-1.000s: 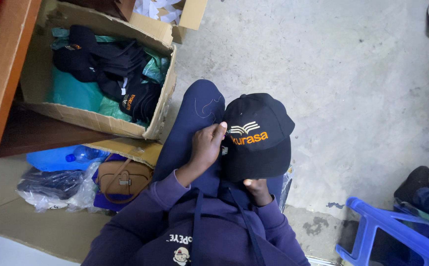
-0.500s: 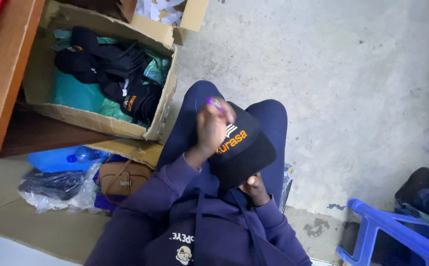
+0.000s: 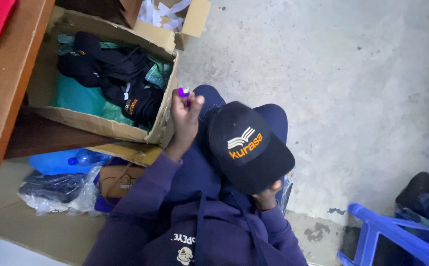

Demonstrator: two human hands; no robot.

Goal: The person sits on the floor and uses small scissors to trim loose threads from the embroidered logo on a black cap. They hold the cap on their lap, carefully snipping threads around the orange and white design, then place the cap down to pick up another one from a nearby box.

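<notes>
Head view, single frame. I log a seated person in a dark purple hoodie (image 3: 214, 236), legs in blue trousers stretched over a grey concrete floor (image 3: 352, 88).

Edges and room: an open cardboard box (image 3: 167, 111) stands just beside the left knee, its near wall close to the raised left hand. Inside the box lie black caps (image 3: 121, 81) on teal plastic. A brown wooden table (image 3: 12, 83) edges the far left, with the box partly under it. Below it: a blue plastic bottle (image 3: 84, 157), a brown bag (image 3: 121, 180) and a clear plastic bag (image 3: 56, 194). The floor to the right is open up to a blue plastic chair (image 3: 387, 236) at the lower right corner.

Hands: left hand (image 3: 185, 116) is raised, forearm upright, fingers closed around a small purple lighter (image 3: 184, 92) held above the knee, next to the box rim. Right hand (image 3: 268, 197) sits low, mostly hidden under a black cap (image 3: 249, 148) with white and orange embroidery; it grips the cap's underside, cap resting tilted over the lap.
</notes>
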